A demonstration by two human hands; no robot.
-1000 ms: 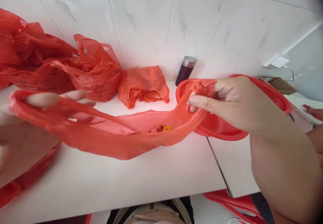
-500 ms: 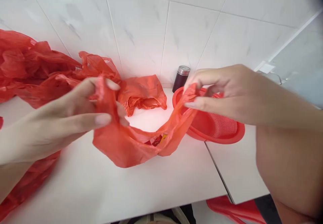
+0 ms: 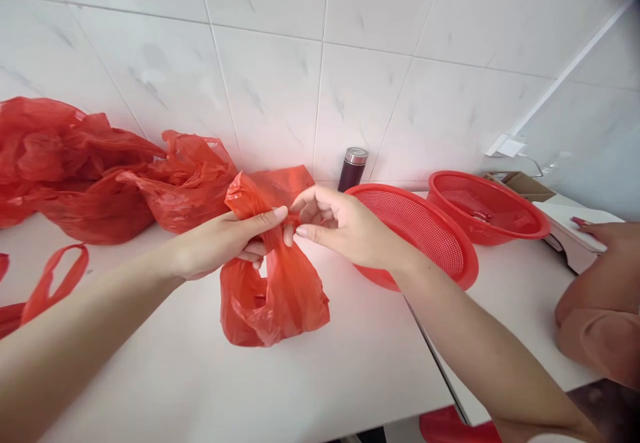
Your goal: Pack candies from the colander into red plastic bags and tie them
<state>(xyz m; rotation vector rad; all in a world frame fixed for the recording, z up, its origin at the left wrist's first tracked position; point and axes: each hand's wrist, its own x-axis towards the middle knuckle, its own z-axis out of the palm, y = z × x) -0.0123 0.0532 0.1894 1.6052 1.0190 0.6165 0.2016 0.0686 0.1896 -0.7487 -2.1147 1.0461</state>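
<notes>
Two bare hands work at one red bag, which sits on the near side of the white table with its neck drawn up. The left hand holds that gathered neck, thumb across the front and fingers behind. The right hand is narrowed, thumb and fingers closing on a strip of red plastic beside the left thumb. The lower part bulges; its contents are hidden.

Two red mesh baskets stand to the right: the nearer basket shows its perforated wall, and the farther basket holds something small, too small to tell. Along the wall lie one flatter bag, just behind the held one, and one fuller bag; farther left, a heap of red bags overlaps too much to count. One dark bottle stands by the wall, and one cardboard box lies beyond the baskets.
</notes>
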